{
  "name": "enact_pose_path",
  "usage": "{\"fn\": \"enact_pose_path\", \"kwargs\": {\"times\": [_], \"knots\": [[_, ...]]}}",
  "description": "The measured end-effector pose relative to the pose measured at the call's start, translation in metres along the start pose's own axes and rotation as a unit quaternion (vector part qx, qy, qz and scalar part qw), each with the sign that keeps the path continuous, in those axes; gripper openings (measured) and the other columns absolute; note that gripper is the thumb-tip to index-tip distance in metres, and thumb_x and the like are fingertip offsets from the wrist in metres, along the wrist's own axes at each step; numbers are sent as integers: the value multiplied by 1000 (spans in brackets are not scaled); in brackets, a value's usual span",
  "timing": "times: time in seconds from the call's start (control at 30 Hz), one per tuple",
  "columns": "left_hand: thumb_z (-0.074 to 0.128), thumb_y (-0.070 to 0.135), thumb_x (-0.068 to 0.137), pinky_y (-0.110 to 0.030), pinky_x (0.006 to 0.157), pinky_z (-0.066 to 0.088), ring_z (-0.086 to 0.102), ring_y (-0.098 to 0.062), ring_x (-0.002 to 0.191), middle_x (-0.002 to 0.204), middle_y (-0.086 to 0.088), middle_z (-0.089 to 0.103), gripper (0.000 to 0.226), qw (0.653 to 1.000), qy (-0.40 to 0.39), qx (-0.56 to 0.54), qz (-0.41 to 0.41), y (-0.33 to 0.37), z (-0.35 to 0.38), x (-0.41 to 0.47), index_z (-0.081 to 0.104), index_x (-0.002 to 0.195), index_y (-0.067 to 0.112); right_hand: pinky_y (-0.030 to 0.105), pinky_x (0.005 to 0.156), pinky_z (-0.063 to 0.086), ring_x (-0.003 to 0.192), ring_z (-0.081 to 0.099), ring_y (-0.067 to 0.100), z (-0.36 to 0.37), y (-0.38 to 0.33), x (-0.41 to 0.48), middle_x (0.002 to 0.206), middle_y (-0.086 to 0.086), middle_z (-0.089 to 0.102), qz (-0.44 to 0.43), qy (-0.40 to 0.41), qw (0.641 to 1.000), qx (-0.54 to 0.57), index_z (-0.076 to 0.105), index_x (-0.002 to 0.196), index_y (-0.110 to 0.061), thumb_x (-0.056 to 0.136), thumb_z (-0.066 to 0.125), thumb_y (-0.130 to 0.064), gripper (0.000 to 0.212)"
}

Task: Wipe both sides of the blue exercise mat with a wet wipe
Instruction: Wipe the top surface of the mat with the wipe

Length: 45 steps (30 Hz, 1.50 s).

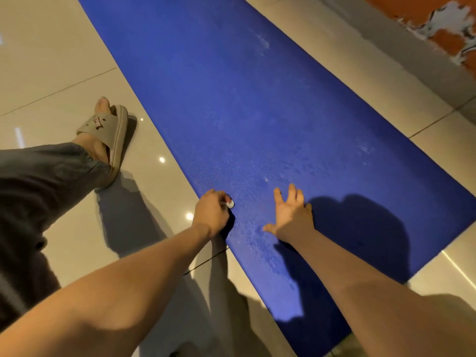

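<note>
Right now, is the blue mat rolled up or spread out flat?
Spread flat: the blue mat lies unrolled on the tile floor, with no fold visible. Its far end is out of view.

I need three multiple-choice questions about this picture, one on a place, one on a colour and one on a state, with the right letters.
1. Where is the slipper?
A. on the floor, left of the mat
B. on the mat
C. on a chair

2. What colour is the mat?
A. green
B. blue
C. red

3. How is the right hand?
A. a closed fist
B. holding a bottle
C. open, fingers spread

Answers: 1 A, it stands on tiles beside the mat's edge; 2 B, its whole surface is blue; 3 C, the fingers are straight and apart.
</note>
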<state>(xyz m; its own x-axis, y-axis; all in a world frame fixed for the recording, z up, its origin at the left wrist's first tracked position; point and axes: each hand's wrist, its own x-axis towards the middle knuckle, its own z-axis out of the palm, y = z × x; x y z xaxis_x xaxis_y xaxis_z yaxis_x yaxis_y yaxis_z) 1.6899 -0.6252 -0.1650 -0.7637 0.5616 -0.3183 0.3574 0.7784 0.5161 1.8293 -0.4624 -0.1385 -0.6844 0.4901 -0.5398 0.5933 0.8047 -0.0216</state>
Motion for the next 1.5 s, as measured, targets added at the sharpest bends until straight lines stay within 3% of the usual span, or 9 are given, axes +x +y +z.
{"fn": "enact_pose_path", "kwargs": {"times": [0.1, 0.3, 0.47, 0.67, 0.83, 0.97, 1.1, 1.23, 1.5], "knots": [[45, 3, 87, -26, 72, 38, 62, -26, 86, 94, -1, 61, 33, 1000, -19, -11, -4, 1, 11, -20, 67, 84, 27, 50, 110, 37, 143, 19, 40, 14, 3, -25, 160, 23, 4, 46, -8, 999, -15, 5, 159, -20, 80, 65, -70, 111], [47, 2, 87, -26, 76, 43, 64, -26, 90, 101, -2, 67, 31, 999, -46, -5, 1, 10, 33, -66, 72, 89, 20, 54, 116, 30, 151, -9, 45, 33, 13, -58, 163, 22, -18, -13, -111, 992, -53, -15, 159, -24, 75, 79, -59, 130], [56, 9, 91, -28, 81, 48, 67, -29, 95, 105, -6, 68, 20, 996, -85, 17, -7, 23, 36, -98, 73, 97, 17, 57, 115, 30, 152, -13, 42, 24, 20, -65, 163, 16, -25, -39, -172, 982, -69, -16, 158, -31, 73, 84, -45, 132], [57, 7, 87, -25, 70, 39, 67, -33, 95, 104, -8, 71, 22, 987, -128, 89, 23, 31, 24, -88, 72, 102, 15, 59, 111, 37, 151, -16, 41, 19, 16, -60, 162, 14, -30, -33, -214, 974, -66, -20, 157, -32, 76, 83, -44, 131], [53, 11, 88, -32, 78, 48, 64, -37, 90, 108, -7, 59, 26, 989, -109, 70, 78, 12, 30, -86, 65, 109, 21, 57, 116, 30, 150, -22, 41, 15, 10, -63, 160, 15, -34, -21, -235, 969, -76, -21, 156, -29, 79, 79, -47, 128], [59, 14, 85, -36, 66, 39, 61, -38, 83, 99, -7, 57, 15, 988, -84, 22, 125, -1, 33, -85, 61, 98, 20, 57, 117, 27, 150, -25, 35, 11, 7, -59, 158, 12, -38, -4, -258, 963, -80, -22, 155, -34, 80, 78, -46, 126], [61, 15, 87, -35, 64, 33, 58, -38, 83, 91, -10, 60, 2, 997, -37, -40, 62, -19, 8, -52, 61, 85, 15, 55, 118, 27, 152, -10, 40, -2, -13, -54, 161, 17, -29, 30, -273, 956, -101, -14, 159, -25, 84, 75, -50, 119], [67, 16, 89, -34, 69, 48, 63, -29, 77, 81, -5, 67, 6, 995, -4, -92, -37, -32, -12, -29, 63, 83, 16, 56, 120, 22, 150, -23, 38, 17, -6, -62, 157, 14, -38, 29, -259, 963, -71, -24, 155, -28, 88, 69, -48, 117], [62, 31, 99, -35, 65, 45, 58, -25, 71, 77, -2, 62, 19, 988, 62, -141, -30, -22, 7, -61, 56, 89, 16, 55, 119, 25, 151, -23, 36, 18, 6, -64, 160, 11, -35, -2, -238, 971, -33, -19, 157, -30, 91, 63, -41, 105]]}}
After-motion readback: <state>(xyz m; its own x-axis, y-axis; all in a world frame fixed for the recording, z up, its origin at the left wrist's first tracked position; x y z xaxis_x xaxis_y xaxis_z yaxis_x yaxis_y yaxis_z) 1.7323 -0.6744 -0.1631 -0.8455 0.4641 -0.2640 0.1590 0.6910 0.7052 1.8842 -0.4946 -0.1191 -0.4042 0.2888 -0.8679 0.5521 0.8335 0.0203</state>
